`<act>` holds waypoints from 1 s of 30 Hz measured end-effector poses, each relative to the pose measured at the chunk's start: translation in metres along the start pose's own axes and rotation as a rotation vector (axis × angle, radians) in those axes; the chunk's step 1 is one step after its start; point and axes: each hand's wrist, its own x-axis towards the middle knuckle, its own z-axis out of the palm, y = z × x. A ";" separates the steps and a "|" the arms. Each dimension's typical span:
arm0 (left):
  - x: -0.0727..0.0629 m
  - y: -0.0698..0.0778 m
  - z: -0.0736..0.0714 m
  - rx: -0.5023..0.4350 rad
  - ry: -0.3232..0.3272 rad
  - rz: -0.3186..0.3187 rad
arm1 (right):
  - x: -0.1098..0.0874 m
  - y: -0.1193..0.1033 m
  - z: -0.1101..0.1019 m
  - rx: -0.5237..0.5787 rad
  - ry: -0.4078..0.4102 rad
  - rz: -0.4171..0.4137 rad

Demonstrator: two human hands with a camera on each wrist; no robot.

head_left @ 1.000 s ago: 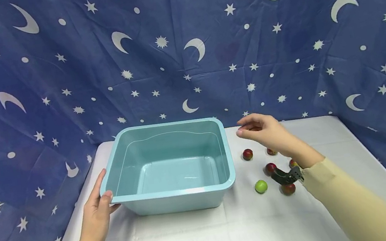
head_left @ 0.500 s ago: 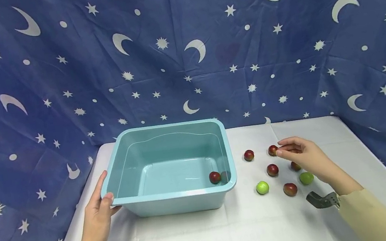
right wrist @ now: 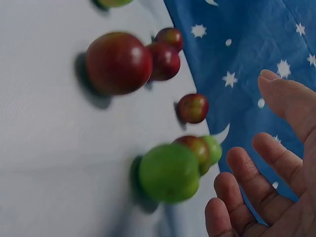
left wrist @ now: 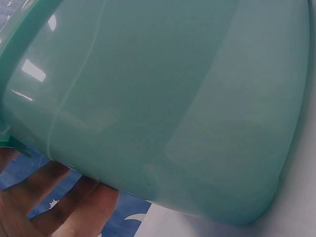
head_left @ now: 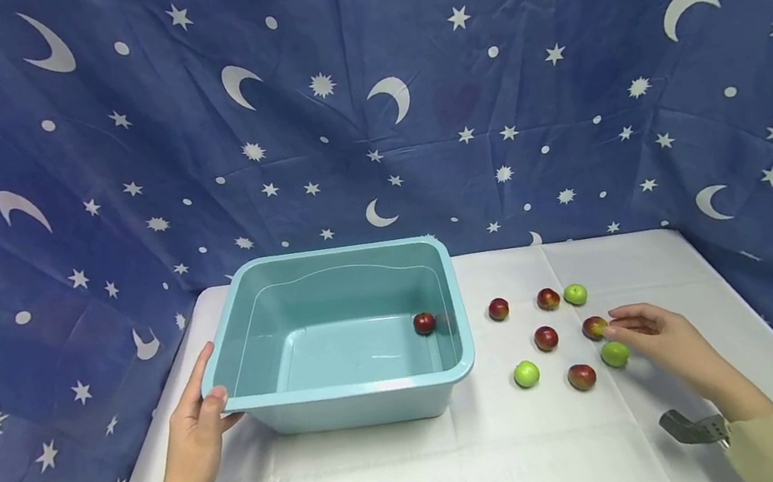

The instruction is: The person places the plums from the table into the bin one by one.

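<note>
My left hand [head_left: 192,428] grips the left front corner of a light blue plastic basin [head_left: 349,388], thumb over the rim and fingers outside the wall. The left wrist view shows those fingers against the basin's side [left wrist: 148,98]. A small red apple-like fruit [head_left: 424,323] lies inside, by the right wall. On the right, my right hand [head_left: 664,340] hovers with fingers apart and nothing between them. Its fingertips are right at a red-yellow fruit [head_left: 594,328], with a green fruit [head_left: 615,355] just in front. Both also appear in the right wrist view, the green fruit [right wrist: 169,173] nearest.
Several more fruits dot the white tablecloth [head_left: 364,480] right of the basin: red ones [head_left: 545,338] and green ones [head_left: 526,374]. A blue star-and-moon curtain [head_left: 366,109] hangs behind the table. Each wrist wears a dark camera mount [head_left: 692,427].
My right hand has moved from beside the basin's right rim rightward and nearer to me, over the fruits. A red fruit has appeared in the basin and rolled toward its back. The left hand stays put.
</note>
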 end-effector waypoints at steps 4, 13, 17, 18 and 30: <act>-0.001 -0.001 0.000 0.000 -0.004 -0.003 | -0.001 0.014 0.001 -0.015 -0.004 0.023; -0.002 0.000 0.000 0.013 -0.006 -0.010 | 0.002 0.037 0.003 0.005 -0.135 0.139; -0.002 0.001 0.000 0.020 -0.006 -0.011 | 0.003 0.042 0.005 0.016 -0.157 0.171; -0.002 0.001 0.000 0.024 -0.006 -0.011 | 0.004 0.042 0.006 0.016 -0.158 0.174; -0.001 0.001 0.001 0.015 -0.005 -0.006 | 0.003 0.044 0.009 -0.014 -0.139 0.213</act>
